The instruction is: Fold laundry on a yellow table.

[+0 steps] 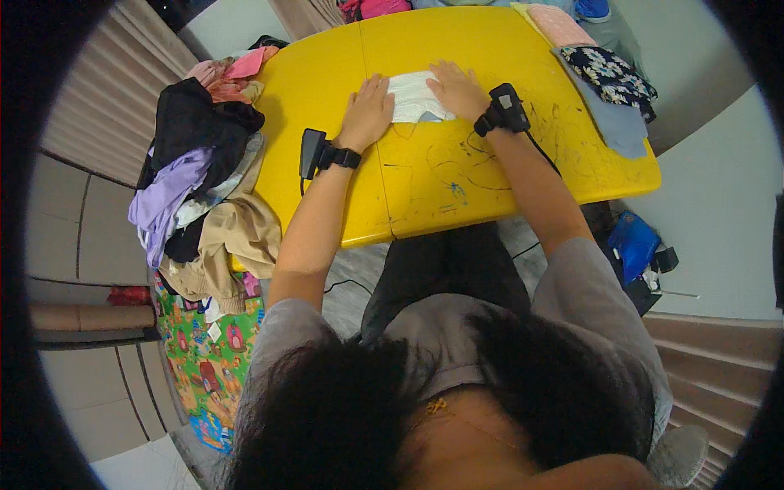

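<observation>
A small white piece of cloth [411, 97] lies flat on the yellow tabletop [318, 79], with a grey-blue patch showing at its near edge. My left hand [369, 110] is spread flat at the cloth's left edge, palm down. On the opposite side, my right hand [456, 89] rests palm down over the cloth's right part, fingers apart and pointing away from me. Neither hand grips anything. Whatever lies under the palms is hidden. Each wrist wears a black strap with a device and a cable.
A heap of loose clothes [202, 153] hangs over the table's left edge. Folded garments, among them a black floral cloth [609, 76], lie along the right edge. Pink fabric [383, 7] sits at the far edge. A blue bag [634, 245] is below on the right.
</observation>
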Tool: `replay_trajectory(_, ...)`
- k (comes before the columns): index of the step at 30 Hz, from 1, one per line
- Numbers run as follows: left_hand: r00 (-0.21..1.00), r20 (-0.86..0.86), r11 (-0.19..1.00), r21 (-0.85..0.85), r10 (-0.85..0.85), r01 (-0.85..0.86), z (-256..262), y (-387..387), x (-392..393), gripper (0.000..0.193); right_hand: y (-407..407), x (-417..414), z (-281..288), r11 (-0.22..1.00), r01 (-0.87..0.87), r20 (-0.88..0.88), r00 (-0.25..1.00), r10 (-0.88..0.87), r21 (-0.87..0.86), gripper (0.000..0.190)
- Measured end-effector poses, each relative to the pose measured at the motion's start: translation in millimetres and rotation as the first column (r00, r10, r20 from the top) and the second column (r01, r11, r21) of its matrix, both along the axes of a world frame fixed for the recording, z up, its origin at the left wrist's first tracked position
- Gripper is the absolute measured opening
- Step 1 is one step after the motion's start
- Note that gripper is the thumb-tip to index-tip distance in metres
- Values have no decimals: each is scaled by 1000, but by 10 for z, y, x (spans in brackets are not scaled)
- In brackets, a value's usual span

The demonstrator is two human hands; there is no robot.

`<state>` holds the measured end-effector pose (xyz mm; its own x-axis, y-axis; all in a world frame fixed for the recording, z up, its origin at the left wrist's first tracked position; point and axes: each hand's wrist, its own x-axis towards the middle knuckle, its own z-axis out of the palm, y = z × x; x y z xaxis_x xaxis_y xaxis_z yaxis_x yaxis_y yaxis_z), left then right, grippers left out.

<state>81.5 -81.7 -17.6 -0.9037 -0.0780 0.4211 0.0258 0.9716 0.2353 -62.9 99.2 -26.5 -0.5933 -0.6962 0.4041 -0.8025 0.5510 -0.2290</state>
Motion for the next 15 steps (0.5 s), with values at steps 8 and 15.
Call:
replay_trajectory(8, 935, -223, 960, 104, 276, -259, -42, -254, 3, 54, 34, -73, 141, 985, 71, -60, 995, -82, -158, 52)
replay_trajectory(15, 989, -110, 995, -21, -97, 95, -83, 22, -74, 51, -69, 54, -66, 941, -315, -88, 948, 305, -125, 47)
